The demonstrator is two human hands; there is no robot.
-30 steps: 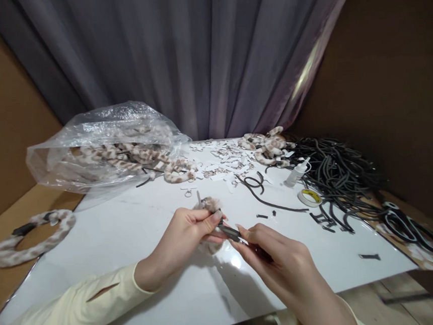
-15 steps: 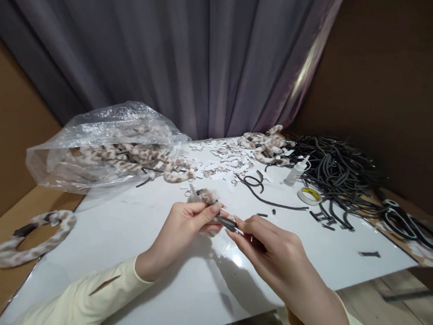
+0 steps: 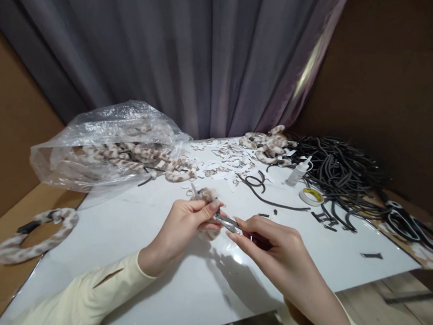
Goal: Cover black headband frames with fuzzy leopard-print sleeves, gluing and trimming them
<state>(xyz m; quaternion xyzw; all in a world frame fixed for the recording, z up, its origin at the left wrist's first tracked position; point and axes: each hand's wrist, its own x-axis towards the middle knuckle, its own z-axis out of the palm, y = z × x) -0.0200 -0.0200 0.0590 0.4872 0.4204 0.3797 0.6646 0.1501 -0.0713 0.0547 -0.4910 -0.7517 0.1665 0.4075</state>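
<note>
In the head view, my left hand (image 3: 184,226) is closed on a fluffy brown-and-white spotted cord (image 3: 206,193), low over the middle of the table. Its lower part shows beneath my fingers, and the rest is hidden by the hand. My right hand (image 3: 275,246) pinches a narrow dark grey piece (image 3: 227,223) with a shiny side, between thumb and forefinger. That piece reaches to my left fingertips and touches the cord there; its exact kind is unclear. Past my left hand lie small metal rings (image 3: 189,192) on the white tabletop (image 3: 167,298).
A clear plastic bag (image 3: 103,124) of fluffy rings lies back left, and one fluffy ring (image 3: 17,250) at the left edge. To the right are black tubes (image 3: 334,167), a glue bottle (image 3: 298,172), a tape roll (image 3: 311,196) and scissors (image 3: 415,226). Metal clasps (image 3: 231,153) scatter behind.
The dark piece in my right fingers has turned slightly, showing more of its shiny side. Both hands stay almost in place; the whole view has shifted a little.
</note>
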